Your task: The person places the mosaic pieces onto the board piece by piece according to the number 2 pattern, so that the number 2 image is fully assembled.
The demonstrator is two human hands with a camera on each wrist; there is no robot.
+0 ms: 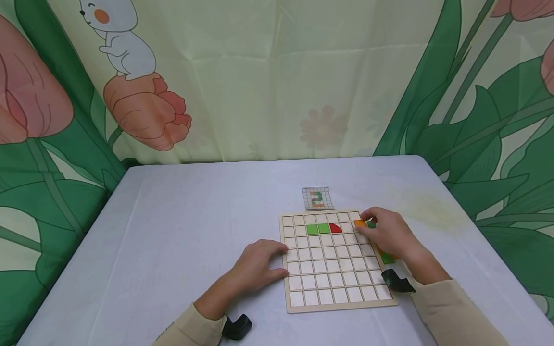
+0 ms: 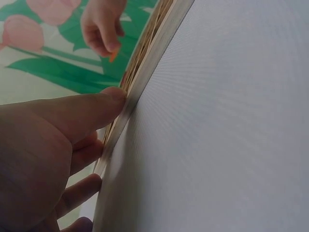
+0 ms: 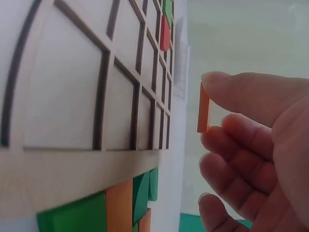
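Observation:
A wooden grid board (image 1: 342,306) lies on the table, its thin ribs dividing it into square cells. In the second row sit two light-green square tiles (image 1: 318,229) and a red rounded tile (image 1: 335,228). My left hand (image 1: 255,266) rests at the board's left edge, thumb and fingertips apart along the frame. Over the board's upper right corner, my right hand (image 1: 391,233) pinches a small orange tile (image 3: 203,107) on edge between thumb and fingertip. The right wrist view shows this tile raised above the grid.
Beside the board's right edge lie several loose pieces, including a green tile (image 3: 72,212) and an orange tile (image 3: 119,205). Just behind the board is a small printed grid card (image 1: 318,198) with a coloured pattern. A patterned curtain (image 1: 259,86) hangs behind the table.

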